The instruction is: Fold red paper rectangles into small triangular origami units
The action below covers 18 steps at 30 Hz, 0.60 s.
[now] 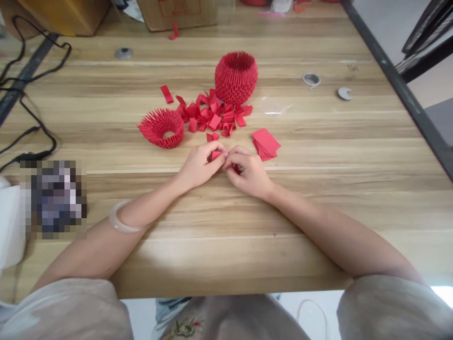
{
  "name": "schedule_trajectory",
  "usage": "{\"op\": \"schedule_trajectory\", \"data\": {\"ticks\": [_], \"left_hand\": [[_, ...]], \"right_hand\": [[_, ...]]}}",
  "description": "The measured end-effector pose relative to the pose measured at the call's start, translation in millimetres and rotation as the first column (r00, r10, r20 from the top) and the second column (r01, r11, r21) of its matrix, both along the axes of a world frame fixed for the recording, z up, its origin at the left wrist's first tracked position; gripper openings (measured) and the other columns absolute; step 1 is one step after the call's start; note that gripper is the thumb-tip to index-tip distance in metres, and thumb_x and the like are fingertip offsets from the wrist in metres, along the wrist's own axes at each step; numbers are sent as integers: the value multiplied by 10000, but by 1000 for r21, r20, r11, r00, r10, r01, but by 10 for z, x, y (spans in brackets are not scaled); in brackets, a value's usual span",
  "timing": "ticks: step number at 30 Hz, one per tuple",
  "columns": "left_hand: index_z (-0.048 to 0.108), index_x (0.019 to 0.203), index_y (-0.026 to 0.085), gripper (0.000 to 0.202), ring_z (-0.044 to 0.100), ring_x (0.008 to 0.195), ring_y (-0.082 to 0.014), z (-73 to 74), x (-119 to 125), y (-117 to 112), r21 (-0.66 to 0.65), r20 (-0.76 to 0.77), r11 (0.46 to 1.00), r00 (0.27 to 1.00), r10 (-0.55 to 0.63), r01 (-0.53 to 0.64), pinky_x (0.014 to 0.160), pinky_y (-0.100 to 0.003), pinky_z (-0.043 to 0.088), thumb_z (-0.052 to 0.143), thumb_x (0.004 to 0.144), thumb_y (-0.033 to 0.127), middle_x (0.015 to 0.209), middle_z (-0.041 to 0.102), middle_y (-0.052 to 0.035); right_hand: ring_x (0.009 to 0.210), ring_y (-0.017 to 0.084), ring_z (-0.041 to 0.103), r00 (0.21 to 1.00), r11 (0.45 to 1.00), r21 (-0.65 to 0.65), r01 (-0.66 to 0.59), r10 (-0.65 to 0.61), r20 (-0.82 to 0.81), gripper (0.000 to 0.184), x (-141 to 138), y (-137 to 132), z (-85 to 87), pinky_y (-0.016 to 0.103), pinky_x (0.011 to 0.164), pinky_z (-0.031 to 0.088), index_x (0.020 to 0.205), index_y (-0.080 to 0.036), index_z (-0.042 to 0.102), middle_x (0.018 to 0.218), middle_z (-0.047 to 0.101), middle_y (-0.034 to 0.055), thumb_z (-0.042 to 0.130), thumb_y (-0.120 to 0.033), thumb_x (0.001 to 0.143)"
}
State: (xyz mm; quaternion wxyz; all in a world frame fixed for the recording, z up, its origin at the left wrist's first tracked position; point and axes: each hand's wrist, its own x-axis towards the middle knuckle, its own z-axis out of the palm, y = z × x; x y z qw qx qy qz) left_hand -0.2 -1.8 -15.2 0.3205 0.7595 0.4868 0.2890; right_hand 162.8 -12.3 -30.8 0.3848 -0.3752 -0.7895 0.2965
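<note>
Between the thumb and fingers of my left hand is a small piece of red paper. My right hand meets it fingertip to fingertip, its fingers bent and pinched on the red paper too; a bit of red shows under its fingers. A stack of flat red paper slips lies just beyond my right hand. Past both hands spreads a loose heap of folded red paper pieces. Behind the heap stands a round red vase of interlocked folded paper. A shallower red paper bowl sits tilted to the left.
Cardboard boxes stand at the back of the wooden table. Black cables run along the left side. A cable-hole ring and its grey cover are at the right. One red slip lies apart.
</note>
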Motion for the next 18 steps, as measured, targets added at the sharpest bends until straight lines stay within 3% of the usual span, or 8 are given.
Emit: {"op": "schedule_trajectory", "data": {"ticks": [18], "left_hand": [[585,797,152,142,416,563,-96,-2,13,0,20,3,1000,1000,10,-10,527,-217,319,504,814,269,610,499,18]], "right_hand": [[628,103,479,1000,1000,-8,-8,8,-2,156,3,-1,0,242,625,422,670,-147,601,778,541,36,466,-68,677]]}}
